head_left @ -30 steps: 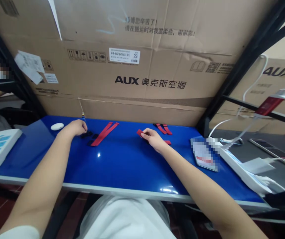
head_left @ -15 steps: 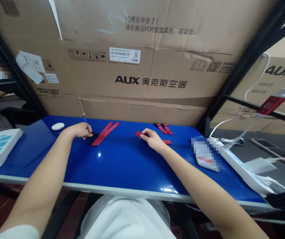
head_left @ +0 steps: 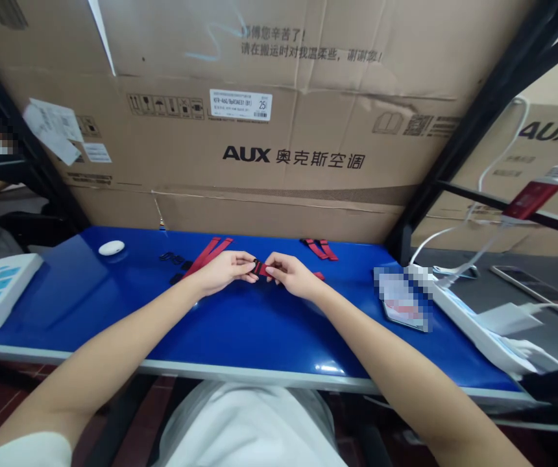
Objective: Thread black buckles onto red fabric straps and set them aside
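Over the middle of the blue table, my left hand (head_left: pixel 225 271) pinches a small black plastic buckle (head_left: pixel 256 266). My right hand (head_left: pixel 292 275) is closed on a red webbing strap (head_left: pixel 264 270), whose end meets the buckle; whether it passes through the slot is too small to tell. Part of the red webbing shows beyond my right hand. Left of my hands lie two red straps (head_left: pixel 209 251) with black parts at their near ends, partly covered by my left hand. Several small black buckle pieces (head_left: pixel 170 258) lie further left. Two short red straps with black buckles (head_left: pixel 320 250) lie at the back right.
A large cardboard box (head_left: pixel 289 123) stands behind the blue table (head_left: pixel 259 331). A phone (head_left: pixel 405 305) and a white power strip (head_left: pixel 473 324) with cables are on the right. A white oval object (head_left: pixel 111 248) and a white device (head_left: pixel 4 292) sit left. Another person is at far left.
My left hand has moved right from the black pieces, bringing a buckle to the red strap in my right hand. My right hand stays in nearly the same place.
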Action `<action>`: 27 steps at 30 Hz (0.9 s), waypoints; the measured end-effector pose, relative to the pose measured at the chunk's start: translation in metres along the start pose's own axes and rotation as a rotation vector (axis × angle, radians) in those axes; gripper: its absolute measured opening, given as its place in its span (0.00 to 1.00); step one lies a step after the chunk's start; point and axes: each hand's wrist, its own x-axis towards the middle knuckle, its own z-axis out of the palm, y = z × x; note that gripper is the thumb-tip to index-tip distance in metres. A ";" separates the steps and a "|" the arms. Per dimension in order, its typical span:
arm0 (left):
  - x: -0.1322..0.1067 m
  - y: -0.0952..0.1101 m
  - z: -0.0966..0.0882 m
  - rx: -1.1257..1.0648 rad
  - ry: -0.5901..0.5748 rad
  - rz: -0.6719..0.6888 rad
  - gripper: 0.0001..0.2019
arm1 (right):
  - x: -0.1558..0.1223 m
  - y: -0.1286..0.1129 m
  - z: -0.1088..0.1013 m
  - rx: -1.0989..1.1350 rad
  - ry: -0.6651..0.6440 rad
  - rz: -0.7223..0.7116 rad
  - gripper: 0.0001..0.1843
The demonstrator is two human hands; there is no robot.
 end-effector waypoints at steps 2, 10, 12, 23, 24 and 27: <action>0.000 0.000 0.001 -0.015 -0.012 -0.004 0.18 | 0.001 0.000 -0.001 -0.015 -0.003 -0.033 0.08; 0.000 -0.003 0.020 -0.100 -0.007 -0.014 0.14 | 0.005 -0.002 0.013 0.253 0.139 -0.030 0.13; 0.001 -0.005 0.023 -0.070 0.008 -0.015 0.14 | 0.006 -0.002 0.013 0.170 0.155 -0.041 0.09; 0.003 -0.012 0.021 0.359 0.189 0.089 0.06 | 0.006 0.006 0.000 -0.324 0.169 -0.100 0.07; 0.003 -0.012 0.021 0.389 0.186 0.094 0.06 | 0.005 0.005 0.002 -0.330 0.166 -0.114 0.07; 0.002 -0.012 0.022 0.430 0.185 0.097 0.06 | 0.005 0.003 0.004 -0.351 0.152 -0.171 0.08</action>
